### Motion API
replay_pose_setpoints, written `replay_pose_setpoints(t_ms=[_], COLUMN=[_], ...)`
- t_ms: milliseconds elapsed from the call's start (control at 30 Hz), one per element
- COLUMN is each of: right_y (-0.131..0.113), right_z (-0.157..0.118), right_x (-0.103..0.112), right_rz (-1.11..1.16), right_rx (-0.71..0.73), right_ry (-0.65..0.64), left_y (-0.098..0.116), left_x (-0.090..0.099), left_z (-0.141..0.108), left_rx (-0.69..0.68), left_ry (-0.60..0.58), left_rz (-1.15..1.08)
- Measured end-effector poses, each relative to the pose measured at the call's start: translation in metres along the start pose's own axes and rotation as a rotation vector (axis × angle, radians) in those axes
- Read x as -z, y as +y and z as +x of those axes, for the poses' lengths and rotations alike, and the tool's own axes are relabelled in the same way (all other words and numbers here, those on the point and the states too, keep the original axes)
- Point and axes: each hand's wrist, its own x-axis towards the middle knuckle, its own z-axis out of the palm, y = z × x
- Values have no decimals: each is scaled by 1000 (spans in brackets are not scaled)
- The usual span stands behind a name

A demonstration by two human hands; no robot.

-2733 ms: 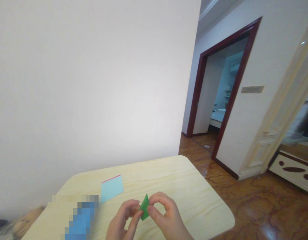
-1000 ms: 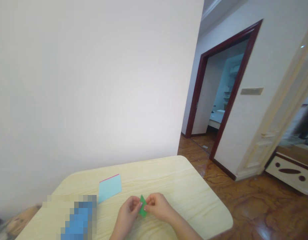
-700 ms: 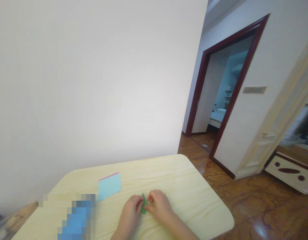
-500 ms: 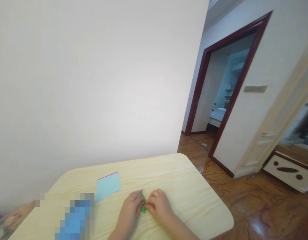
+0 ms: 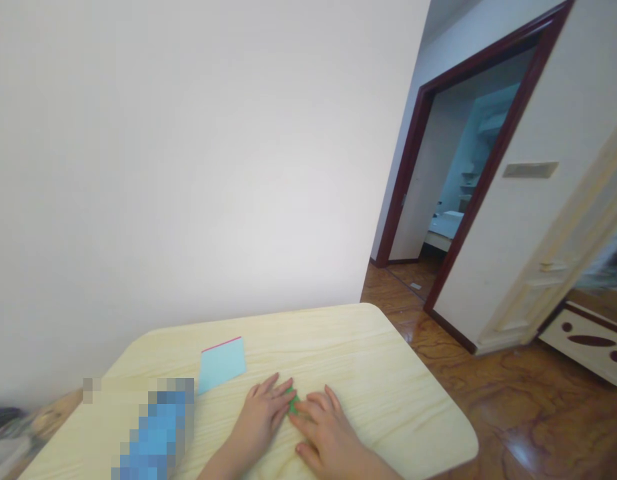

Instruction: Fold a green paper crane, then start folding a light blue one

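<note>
A small green piece (image 5: 293,402), perhaps paper, lies on the pale wooden table (image 5: 388,400) between my two hands. My left hand (image 5: 261,415) rests at its left side, fingers spread, fingertips touching its edge. From the right, my right hand (image 5: 324,427) reaches it with the fingers apart, the fingertips over its lower right edge. Parts of the piece are hidden under the fingers. Up and to the left of my left hand lies a light blue sheet (image 5: 222,365) with a pink strip along its far edge.
A blurred-out blue object (image 5: 155,433) is at the table's near left. A white wall (image 5: 213,167) borders the table's far edge. Beyond the right edge are a brown floor (image 5: 508,413), a doorway and a low cabinet (image 5: 591,341).
Both hands have gone from pinching the green piece to lying flatter with fingers spread on it. The view has shifted slightly, and the blue sheet lies as before.
</note>
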Motion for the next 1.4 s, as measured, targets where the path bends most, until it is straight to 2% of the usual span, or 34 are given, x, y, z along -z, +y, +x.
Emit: replay_pose_setpoints(t_ms=[167, 433, 667, 867, 1033, 1233, 1300, 1400], right_y=[6, 15, 11, 6, 4, 4, 4, 4], right_z=[-4, -7, -8, -9, -10, -9, -8, -4], right_x=[-6, -20, -21, -15, -12, -5, -4, -5], right_rz=[63, 23, 43, 50, 51, 67, 54, 32], right_rx=[-9, -15, -28, -33, -37, -43, -41, -30], right_ry=[-78, -135, -87, -80, -89, -89, -47, 80], left_y=[5, 10, 7, 0, -6, -6, -4, 2], left_x=[5, 3, 0, 1, -2, -7, -8, -9], left_z=[4, 5, 5, 0, -1, -1, -4, -11], left_rx=[108, 146, 115, -14, -34, 24, 66, 127], left_ry=[-5, 79, 77, -1, -5, 133, 185, 244], left_rz=[-71, -70, -59, 65, 114, 69, 67, 54])
